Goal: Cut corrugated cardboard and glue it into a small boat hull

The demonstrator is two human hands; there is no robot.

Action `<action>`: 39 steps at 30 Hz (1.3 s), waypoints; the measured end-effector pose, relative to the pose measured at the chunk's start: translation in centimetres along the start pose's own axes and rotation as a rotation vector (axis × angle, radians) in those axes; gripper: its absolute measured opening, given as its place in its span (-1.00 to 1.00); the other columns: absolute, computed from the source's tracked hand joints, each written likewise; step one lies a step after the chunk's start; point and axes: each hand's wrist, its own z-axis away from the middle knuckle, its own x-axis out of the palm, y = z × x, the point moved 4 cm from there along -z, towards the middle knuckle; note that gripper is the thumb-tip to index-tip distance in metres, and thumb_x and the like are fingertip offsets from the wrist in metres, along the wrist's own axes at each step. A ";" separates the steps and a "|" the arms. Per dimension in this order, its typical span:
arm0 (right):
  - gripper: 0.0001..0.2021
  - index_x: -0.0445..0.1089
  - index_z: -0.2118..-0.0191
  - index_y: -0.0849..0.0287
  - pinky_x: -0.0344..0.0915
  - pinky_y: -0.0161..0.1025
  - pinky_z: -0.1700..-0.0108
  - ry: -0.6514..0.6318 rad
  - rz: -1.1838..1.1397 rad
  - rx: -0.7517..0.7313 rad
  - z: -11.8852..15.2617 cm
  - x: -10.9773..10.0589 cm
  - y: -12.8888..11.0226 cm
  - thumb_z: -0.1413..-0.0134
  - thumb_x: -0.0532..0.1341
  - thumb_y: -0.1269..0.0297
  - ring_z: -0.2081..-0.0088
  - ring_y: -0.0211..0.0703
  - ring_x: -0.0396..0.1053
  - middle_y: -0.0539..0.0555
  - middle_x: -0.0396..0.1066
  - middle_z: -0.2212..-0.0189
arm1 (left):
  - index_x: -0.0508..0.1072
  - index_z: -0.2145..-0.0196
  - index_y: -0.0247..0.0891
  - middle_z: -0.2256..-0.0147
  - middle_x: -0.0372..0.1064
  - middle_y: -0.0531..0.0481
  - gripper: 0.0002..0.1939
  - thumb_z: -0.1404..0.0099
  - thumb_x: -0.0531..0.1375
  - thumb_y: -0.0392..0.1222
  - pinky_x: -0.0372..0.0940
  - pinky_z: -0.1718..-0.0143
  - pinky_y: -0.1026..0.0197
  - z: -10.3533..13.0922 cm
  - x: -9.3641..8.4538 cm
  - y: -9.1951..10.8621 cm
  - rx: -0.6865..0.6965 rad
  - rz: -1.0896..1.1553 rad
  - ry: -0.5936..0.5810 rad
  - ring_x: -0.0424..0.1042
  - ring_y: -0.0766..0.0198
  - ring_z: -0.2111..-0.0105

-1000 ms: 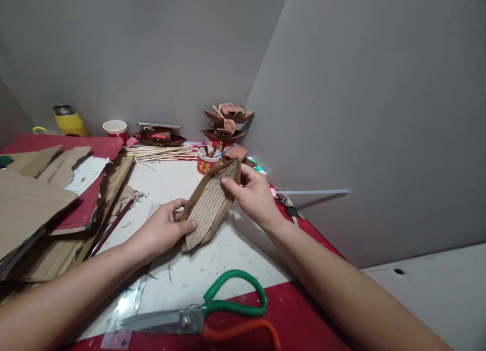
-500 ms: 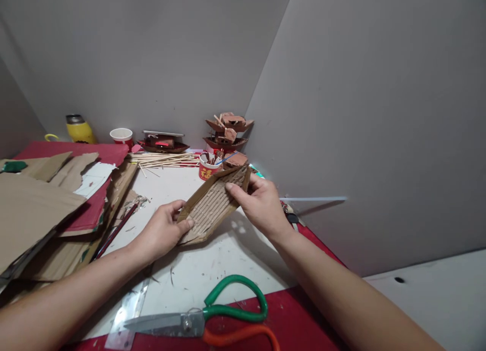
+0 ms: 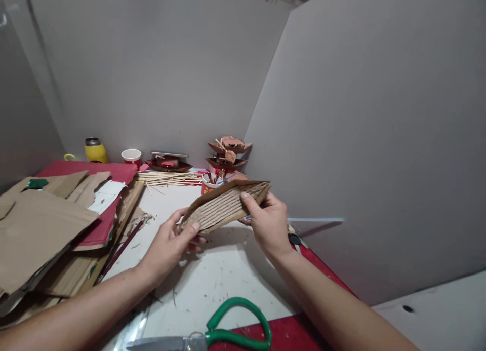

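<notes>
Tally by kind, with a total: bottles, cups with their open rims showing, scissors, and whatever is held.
Yellow bottle: 1
Cups with open rims showing: 2 (left cup, right cup)
Scissors: 1 pair
Held cardboard piece: 1
Total: 5

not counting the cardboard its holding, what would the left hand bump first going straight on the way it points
Beyond the cardboard piece, the left hand would probably meet the nearer red-and-white cup, partly hidden behind that piece; depth and height are unclear, so it might pass over.

Left hand (image 3: 166,245), right hand (image 3: 269,227), cardboard (image 3: 220,208) held between
</notes>
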 end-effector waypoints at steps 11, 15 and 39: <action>-0.66 0.39 0.05 0.22 0.21 0.04 -0.11 0.017 -0.072 -0.038 2.7 1.5 -1.4 -0.05 0.21 0.20 0.03 0.03 0.37 0.19 0.47 0.09 | 0.40 0.09 -0.28 0.21 0.52 -0.09 -0.64 -0.19 0.26 -0.08 0.46 0.39 0.23 -0.7 -1.5 0.1 0.077 0.133 0.218 0.52 0.22 0.31; -0.66 0.39 0.03 0.21 0.17 0.04 -0.15 -0.058 -0.092 0.001 3.8 2.4 -1.6 -0.09 0.18 0.20 0.00 0.02 0.36 0.18 0.49 0.12 | 0.43 0.07 -0.26 0.07 0.49 -0.13 -0.65 -0.22 0.23 -0.05 0.49 0.36 0.14 -0.8 -1.3 0.1 0.027 0.197 0.154 0.52 0.12 0.21; -0.71 0.49 0.13 0.21 0.27 0.00 -0.09 -0.212 -0.153 0.093 4.6 3.0 -1.7 -0.12 0.17 0.16 0.05 0.06 0.43 0.18 0.54 0.16 | 0.46 0.07 -0.32 0.19 0.53 -0.12 -0.54 -0.15 0.28 0.03 0.44 0.42 0.17 -1.0 -2.9 0.5 0.233 0.001 0.306 0.51 0.13 0.34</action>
